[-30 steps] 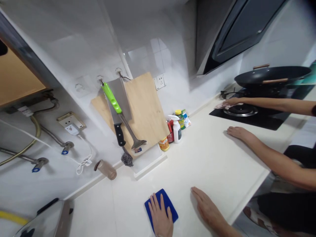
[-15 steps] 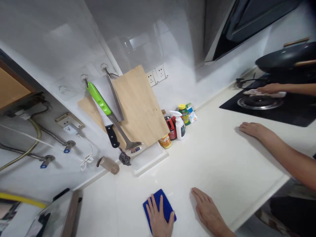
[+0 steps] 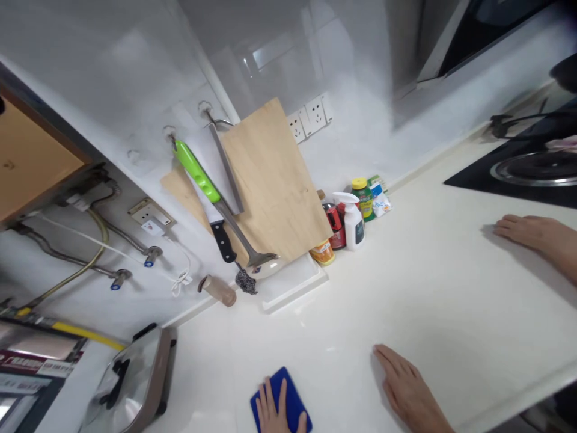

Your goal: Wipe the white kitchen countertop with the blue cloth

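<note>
The white countertop (image 3: 406, 288) spreads ahead of and to the right of both hands, and most of its bare surface lies forward of them, toward the leaning wooden cutting board (image 3: 274, 180) and the cluster of bottles (image 3: 354, 216) at the wall. The left hand (image 3: 277, 415) lies flat, fingers spread, pressing on the blue cloth (image 3: 293, 400), which sits directly under its fingers at the near edge of the counter; the cloth's long axis runs away from the person, slightly rightward. The right hand (image 3: 408, 391) rests open and empty, palm down on the counter, well apart to the right of the cloth. Another person's hand (image 3: 527, 231) rests far off to the right.
</note>
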`<action>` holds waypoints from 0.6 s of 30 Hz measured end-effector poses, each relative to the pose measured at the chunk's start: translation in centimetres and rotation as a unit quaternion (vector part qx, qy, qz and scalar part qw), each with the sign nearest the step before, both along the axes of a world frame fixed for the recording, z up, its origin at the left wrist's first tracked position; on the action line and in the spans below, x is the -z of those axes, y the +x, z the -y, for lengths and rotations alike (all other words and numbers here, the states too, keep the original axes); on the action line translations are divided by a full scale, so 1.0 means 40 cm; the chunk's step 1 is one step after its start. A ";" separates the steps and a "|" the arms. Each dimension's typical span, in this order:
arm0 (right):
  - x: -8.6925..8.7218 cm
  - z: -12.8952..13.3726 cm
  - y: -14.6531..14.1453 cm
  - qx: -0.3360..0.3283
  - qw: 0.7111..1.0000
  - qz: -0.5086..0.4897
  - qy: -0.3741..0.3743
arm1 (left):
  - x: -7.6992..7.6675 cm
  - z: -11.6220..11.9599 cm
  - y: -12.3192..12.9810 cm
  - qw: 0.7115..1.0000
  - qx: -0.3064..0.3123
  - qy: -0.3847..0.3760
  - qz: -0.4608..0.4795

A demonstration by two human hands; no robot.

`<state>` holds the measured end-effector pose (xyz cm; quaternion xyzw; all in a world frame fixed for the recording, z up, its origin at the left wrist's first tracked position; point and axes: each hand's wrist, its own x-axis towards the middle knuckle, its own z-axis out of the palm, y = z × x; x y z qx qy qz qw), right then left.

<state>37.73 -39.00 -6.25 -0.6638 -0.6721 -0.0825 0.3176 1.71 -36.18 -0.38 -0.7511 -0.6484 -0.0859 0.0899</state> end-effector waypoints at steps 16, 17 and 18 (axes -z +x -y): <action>0.066 0.010 0.008 0.005 0.999 0.035 0.036 | -0.071 -0.285 -0.111 0.998 0.033 0.012 0.045; 0.065 0.019 0.003 0.013 0.999 0.032 0.036 | -0.070 -0.296 -0.113 0.998 0.034 0.009 0.055; 0.063 0.028 -0.003 0.020 0.999 0.033 0.036 | -0.069 -0.308 -0.112 0.997 0.031 0.004 0.066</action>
